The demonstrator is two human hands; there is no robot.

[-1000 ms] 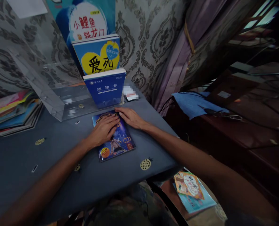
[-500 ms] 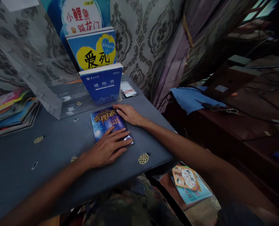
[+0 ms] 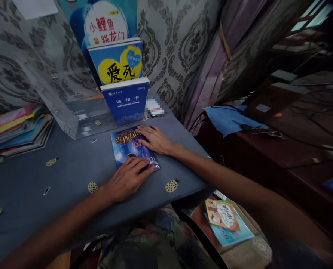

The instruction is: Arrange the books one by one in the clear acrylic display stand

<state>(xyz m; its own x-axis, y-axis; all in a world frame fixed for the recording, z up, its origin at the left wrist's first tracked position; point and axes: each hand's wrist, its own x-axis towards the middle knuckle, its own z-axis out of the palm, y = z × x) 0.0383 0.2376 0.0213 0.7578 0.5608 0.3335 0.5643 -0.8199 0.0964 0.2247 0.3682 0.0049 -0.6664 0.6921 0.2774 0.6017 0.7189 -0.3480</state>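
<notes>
A dark blue book [image 3: 127, 147] with gold lettering lies flat and closed on the grey-blue tablecloth [image 3: 71, 186]. My left hand [image 3: 131, 173] rests palm down over its near edge, fingers stretched across the lower cover. On the book's upper right side lies my right hand [image 3: 154, 140], fingers extended over the cover and its heel toward the cloth. Neither hand is wrapped round anything. Just behind the book stands a clear acrylic rack [image 3: 68, 121], holding a blue booklet [image 3: 127, 101], a yellow and blue book [image 3: 118, 61] and a taller teal book [image 3: 107, 22].
A stack of thin books [image 3: 23, 132] lies at the table's left. Below the right edge, two booklets [image 3: 229, 224] lie on a low surface. Farther right, a dark red cabinet [image 3: 267, 149] carries a blue cloth [image 3: 225, 116], scissors [image 3: 263, 131] and cables. A curtain [image 3: 208, 74] hangs behind.
My left hand has drawn slightly toward me, its fingers less spread, uncovering more of the lower cover. My right hand still lies on the book's side. The view has shifted slightly.
</notes>
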